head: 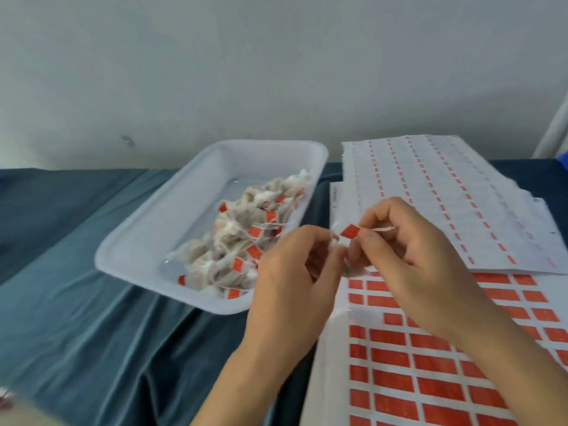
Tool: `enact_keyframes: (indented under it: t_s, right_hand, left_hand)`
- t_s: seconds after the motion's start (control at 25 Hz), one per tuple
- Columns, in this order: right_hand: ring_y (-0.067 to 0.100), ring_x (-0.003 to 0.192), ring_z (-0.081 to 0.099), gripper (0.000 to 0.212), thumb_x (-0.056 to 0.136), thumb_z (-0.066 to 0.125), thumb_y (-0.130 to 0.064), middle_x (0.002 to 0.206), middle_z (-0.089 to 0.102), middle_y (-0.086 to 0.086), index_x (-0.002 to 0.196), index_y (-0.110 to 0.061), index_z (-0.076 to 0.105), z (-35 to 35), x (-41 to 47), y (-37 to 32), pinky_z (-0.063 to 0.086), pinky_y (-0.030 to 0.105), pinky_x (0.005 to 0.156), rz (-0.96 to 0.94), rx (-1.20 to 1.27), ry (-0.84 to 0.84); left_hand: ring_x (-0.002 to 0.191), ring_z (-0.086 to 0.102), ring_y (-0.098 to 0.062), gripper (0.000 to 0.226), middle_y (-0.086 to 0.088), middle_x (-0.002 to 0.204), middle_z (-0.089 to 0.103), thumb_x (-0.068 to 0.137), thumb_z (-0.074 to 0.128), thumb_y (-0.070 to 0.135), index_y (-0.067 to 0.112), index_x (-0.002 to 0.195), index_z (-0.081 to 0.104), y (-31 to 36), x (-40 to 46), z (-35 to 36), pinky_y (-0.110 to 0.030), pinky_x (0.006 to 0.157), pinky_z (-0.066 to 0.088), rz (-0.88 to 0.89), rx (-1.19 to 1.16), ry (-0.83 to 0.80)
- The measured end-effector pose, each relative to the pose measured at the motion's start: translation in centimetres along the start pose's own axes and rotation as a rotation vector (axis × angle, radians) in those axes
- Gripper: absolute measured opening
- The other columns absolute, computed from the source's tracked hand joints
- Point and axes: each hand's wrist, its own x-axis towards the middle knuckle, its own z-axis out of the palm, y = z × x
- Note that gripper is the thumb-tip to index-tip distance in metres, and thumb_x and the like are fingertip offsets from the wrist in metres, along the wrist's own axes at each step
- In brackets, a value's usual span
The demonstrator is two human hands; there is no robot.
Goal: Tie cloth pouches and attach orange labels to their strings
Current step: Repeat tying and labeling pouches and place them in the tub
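Note:
My right hand [408, 259] pinches a small orange label [349, 232] together with a thin white string [382, 229] that runs out to the right over its fingers. My left hand [292, 272] is curled around a small cloth pouch [333, 242], mostly hidden by the fingers, just left of the label. Both hands are held above the sheets' left edge. A white tray [147, 238] to the left holds several tied pouches with orange labels [233, 241].
A sheet of orange labels [408, 373] lies under my right forearm. Used sheets with most labels peeled off [445, 192] lie behind it. A dark blue cloth [92, 333] covers the table. A pale wall stands close behind.

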Motion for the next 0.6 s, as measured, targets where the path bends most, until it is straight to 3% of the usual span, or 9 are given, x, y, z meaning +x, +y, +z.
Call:
enact_keyframes:
  t_s: [0.12,0.28,0.48,0.6]
  right_hand:
    - [0.016,0.08,0.074,0.006,0.104,0.055,-0.032,0.089,0.073,-0.007,0.101,-0.037,0.055,3.2,2.9,-3.4,0.062,0.041,0.066,-0.108,0.06,-0.104]
    - [0.011,0.078,0.067,0.008,0.104,0.054,-0.027,0.085,0.068,-0.008,0.096,-0.029,0.055,9.3,6.4,-6.1,0.056,0.036,0.07,-0.149,0.047,-0.218]
    - [0.02,0.091,0.051,0.01,0.096,0.049,-0.022,0.085,0.054,-0.008,0.086,-0.024,0.05,13.7,7.6,-5.7,0.045,0.037,0.076,-0.24,-0.453,-0.331]
    - [0.02,0.089,0.048,0.012,0.096,0.048,-0.026,0.088,0.057,-0.003,0.085,-0.022,0.049,13.5,6.9,-5.6,0.042,0.038,0.08,-0.301,-0.588,-0.388]
  left_hand:
    - [0.085,0.072,-0.004,0.005,0.019,0.088,0.071,0.1,0.066,0.03,0.034,0.097,0.068,0.3,0.5,-4.7,-0.02,0.07,0.057,0.054,0.084,0.191]
    - [0.085,0.068,-0.004,0.007,0.015,0.091,0.069,0.1,0.065,0.022,0.027,0.1,0.069,-2.1,1.5,-10.0,-0.029,0.076,0.058,-0.023,0.288,0.303]
    - [0.071,0.058,-0.01,0.02,0.011,0.075,0.061,0.099,0.057,0.029,0.025,0.08,0.057,-4.7,0.2,-12.0,-0.038,0.064,0.051,-0.29,0.528,0.116]
    - [0.074,0.059,-0.01,0.017,0.014,0.076,0.062,0.096,0.05,0.037,0.029,0.082,0.055,-4.5,-0.6,-12.4,-0.039,0.065,0.053,-0.316,0.591,0.006]
